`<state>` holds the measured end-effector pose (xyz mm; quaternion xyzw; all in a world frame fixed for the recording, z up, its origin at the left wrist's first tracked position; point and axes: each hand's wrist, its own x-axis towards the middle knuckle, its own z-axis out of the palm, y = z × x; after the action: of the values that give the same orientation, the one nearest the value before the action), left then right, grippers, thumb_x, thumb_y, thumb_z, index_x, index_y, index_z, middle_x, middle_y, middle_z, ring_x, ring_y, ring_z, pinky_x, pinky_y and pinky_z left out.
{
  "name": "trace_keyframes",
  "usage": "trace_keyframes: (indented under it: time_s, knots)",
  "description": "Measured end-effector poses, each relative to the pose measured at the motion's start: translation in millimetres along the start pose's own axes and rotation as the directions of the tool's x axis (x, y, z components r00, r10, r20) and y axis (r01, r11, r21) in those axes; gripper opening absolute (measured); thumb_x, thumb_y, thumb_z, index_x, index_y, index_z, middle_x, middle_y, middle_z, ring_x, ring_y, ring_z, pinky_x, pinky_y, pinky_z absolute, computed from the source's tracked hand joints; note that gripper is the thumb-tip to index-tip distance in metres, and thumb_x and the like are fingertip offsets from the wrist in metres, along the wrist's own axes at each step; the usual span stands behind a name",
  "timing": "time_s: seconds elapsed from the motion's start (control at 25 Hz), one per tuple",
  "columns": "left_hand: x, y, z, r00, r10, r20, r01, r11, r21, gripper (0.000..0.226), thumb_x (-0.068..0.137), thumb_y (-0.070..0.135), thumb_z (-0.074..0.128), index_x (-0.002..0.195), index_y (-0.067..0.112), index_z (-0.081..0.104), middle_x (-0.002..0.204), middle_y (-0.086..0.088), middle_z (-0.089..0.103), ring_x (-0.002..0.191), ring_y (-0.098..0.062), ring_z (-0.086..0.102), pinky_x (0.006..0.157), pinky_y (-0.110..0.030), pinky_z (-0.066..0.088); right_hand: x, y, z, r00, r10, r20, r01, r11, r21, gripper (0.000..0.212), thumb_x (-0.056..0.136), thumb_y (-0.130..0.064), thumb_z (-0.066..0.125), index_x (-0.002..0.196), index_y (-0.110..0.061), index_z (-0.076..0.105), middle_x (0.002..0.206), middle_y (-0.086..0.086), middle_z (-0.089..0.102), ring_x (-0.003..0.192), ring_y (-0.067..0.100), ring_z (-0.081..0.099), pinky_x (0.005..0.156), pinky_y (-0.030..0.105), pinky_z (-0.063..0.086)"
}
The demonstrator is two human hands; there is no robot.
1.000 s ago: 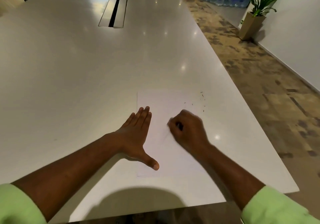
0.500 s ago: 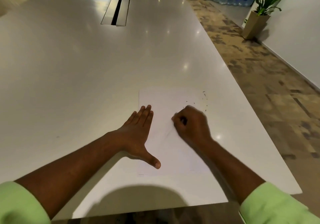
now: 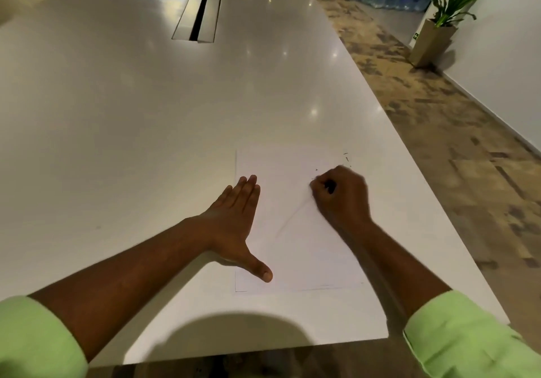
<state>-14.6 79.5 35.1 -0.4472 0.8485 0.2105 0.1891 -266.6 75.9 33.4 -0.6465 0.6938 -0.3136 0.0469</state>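
Paper [image 3: 307, 254] lies flat near the bench's [image 3: 146, 114] front edge: light, floppy, prone to slide, best pinned flat, not pinched. Left hand [image 3: 234, 225] presses it, fingers straight; right hand [image 3: 342, 199] curls round a small dark tool [image 3: 330, 186].

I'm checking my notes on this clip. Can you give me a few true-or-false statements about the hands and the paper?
1. The left hand lies flat on the left edge of the sheet of paper. True.
2. The right hand is open, palm up. False: its fingers are curled round a small dark object.
3. The paper lies on the floor. False: it lies on the white table.
4. A potted plant stands by the wall. True.
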Motion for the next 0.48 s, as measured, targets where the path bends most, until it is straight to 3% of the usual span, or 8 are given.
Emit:
trace_keyframes:
  time_s: [0.12, 0.28, 0.36, 0.48]
  knots:
    - [0, 0, -1, 1.000, 0.000, 0.009, 0.000, 1.000, 0.000, 0.173, 0.047, 0.108, 0.055, 0.151, 0.007, -0.040, 0.154, -0.008, -0.054, 0.143, -0.024, -0.049, 0.126, -0.043, -0.019, 0, -5, -6, 0.997, 0.067, -0.026, -0.067, 0.998, 0.008, 0.015, 0.081, -0.018, 0.075, 0.068, -0.022, 0.071, 0.074, -0.008, 0.067, 0.072, 0.015, 0.066, 0.069, 0.032, 0.053]
    - [2, 1, -2, 1.000, 0.004, 0.019, -0.004, 1.000, 0.005, 0.172, 0.049, 0.106, 0.057, 0.150, 0.007, -0.041, 0.153, -0.009, -0.055, 0.143, -0.025, -0.049, 0.125, -0.043, -0.020, -89, -52, 1, 0.945, -0.219, 0.241, 0.168, 0.962, 0.216, 0.016, 0.084, -0.018, 0.081, 0.072, -0.024, 0.072, 0.071, -0.016, 0.059, 0.063, 0.005, 0.058, 0.061, 0.022, 0.047]
    - [2, 1, -2, 1.000, -0.002, 0.019, 0.001, 1.000, 0.016, 0.172, 0.049, 0.106, 0.057, 0.150, 0.007, -0.041, 0.153, -0.009, -0.055, 0.143, -0.024, -0.050, 0.125, -0.044, -0.020, -63, -35, 4, 0.970, -0.179, 0.166, 0.152, 0.974, 0.166, 0.017, 0.084, -0.018, 0.081, 0.071, -0.022, 0.071, 0.072, -0.012, 0.062, 0.065, 0.008, 0.061, 0.062, 0.030, 0.051]
    - [0, 1, -1, 1.000, 0.000, 0.010, 0.000, 1.000, 0.012, 0.172, 0.050, 0.107, 0.056, 0.150, 0.007, -0.041, 0.153, -0.008, -0.054, 0.143, -0.023, -0.050, 0.125, -0.044, -0.019, 0, -1, -3, 1.000, 0.031, 0.007, -0.031, 0.999, -0.019, 0.017, 0.085, -0.019, 0.076, 0.070, -0.022, 0.068, 0.076, -0.006, 0.064, 0.072, 0.018, 0.065, 0.068, 0.034, 0.052]
